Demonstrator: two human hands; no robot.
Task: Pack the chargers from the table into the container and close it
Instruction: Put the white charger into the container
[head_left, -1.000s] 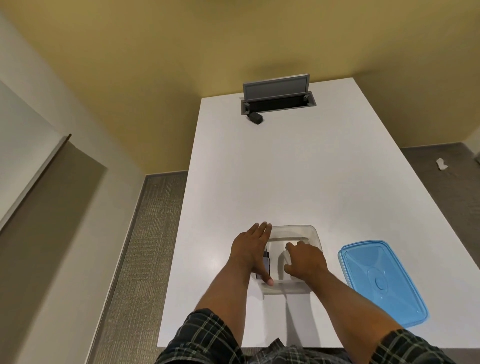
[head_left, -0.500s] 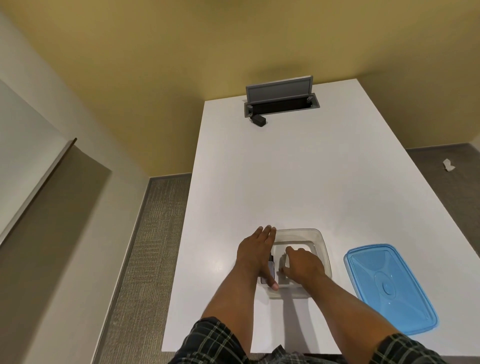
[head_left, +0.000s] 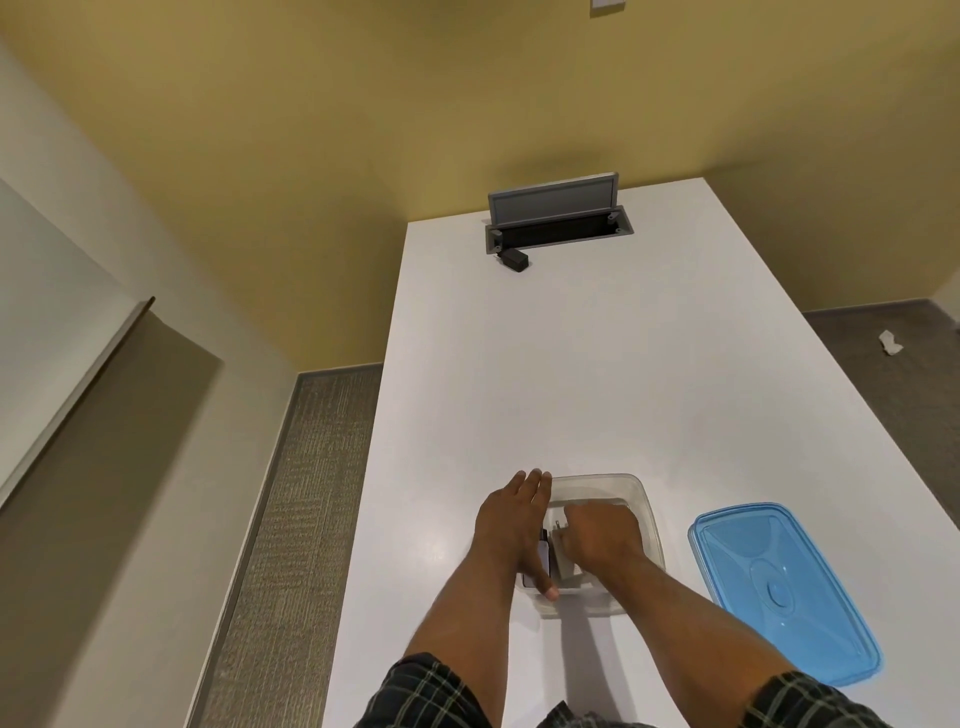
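A clear plastic container (head_left: 640, 496) stands near the table's front edge. My left hand (head_left: 511, 532) lies along its left wall with the fingers straight and the thumb hooked over the near rim. A dark charger (head_left: 543, 560) stands inside, against that wall. My right hand (head_left: 597, 540) is down in the container, fingers curled on a white charger (head_left: 567, 569) whose prongs show by my knuckles. The blue lid (head_left: 779, 587) lies flat to the right of the container. A black charger (head_left: 515, 259) sits at the table's far end.
The white table (head_left: 597, 374) runs away from me. At its far end an open grey power hatch (head_left: 558, 218) stands up beside the black charger. Carpet lies on both sides, with a scrap of white paper (head_left: 891, 344) on the floor at right.
My right hand has shifted left inside the container with the white charger, closer to the dark one. My left hand has stayed on the container's left wall.
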